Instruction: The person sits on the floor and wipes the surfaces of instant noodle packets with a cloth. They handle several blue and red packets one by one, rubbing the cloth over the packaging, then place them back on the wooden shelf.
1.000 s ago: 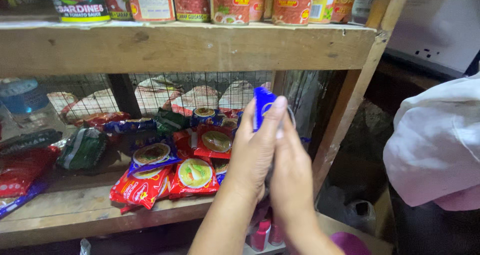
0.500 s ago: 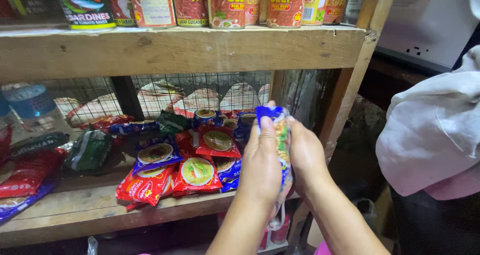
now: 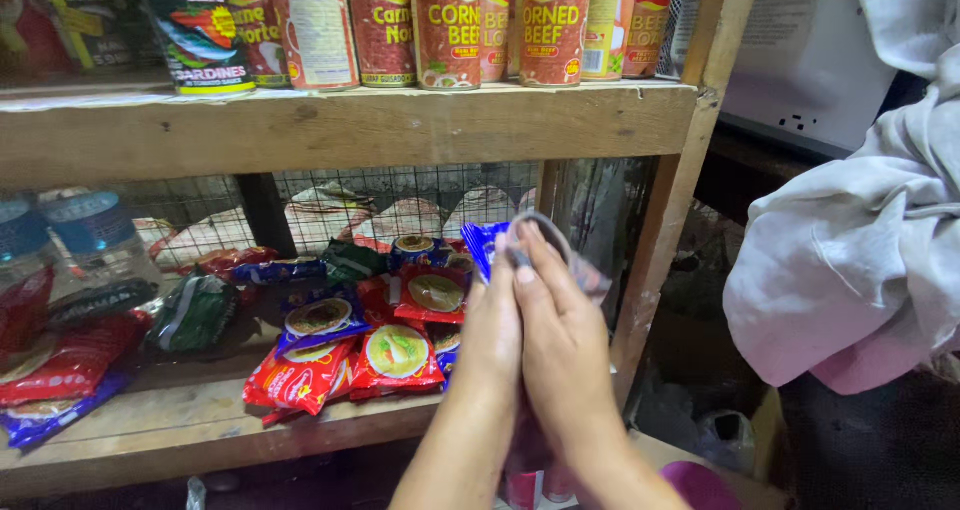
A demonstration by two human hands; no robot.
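Right now both hands are raised together in front of the lower wooden shelf (image 3: 200, 440), pressed side by side around a thin clear plastic bag (image 3: 575, 265). The left hand (image 3: 492, 325) is closed on the near side of the bag, with a bit of blue packet (image 3: 487, 245) showing just above its fingertips. The right hand (image 3: 565, 335) lies against the left one, its fingers pinching the bag's upper edge, so both hands are clamped on the same flimsy film. The bag hangs between the palms and trails down below the wrists; what it holds lower down is hidden.

Behind the hands, red noodle packets (image 3: 345, 355) lie heaped on the lower shelf, with darker green packets (image 3: 195, 310) to the left and water bottles (image 3: 95, 235) at the far left against the wire mesh. A row of tin cans (image 3: 450, 25) stands on the upper shelf (image 3: 350, 125). A pale cloth (image 3: 860, 260) hangs at the right, well apart from the hands.

As a judgement, the chief risk is the grip itself: the film is slippery and bunched, and if either pinch loosens, the bag could slide down between the palms and drop toward the floor below the shelf edge. The blue packet sits only at the fingertips and could slip free. The hands are also near the noodle heap, so a forward sweep might knock the front packets off the ledge.
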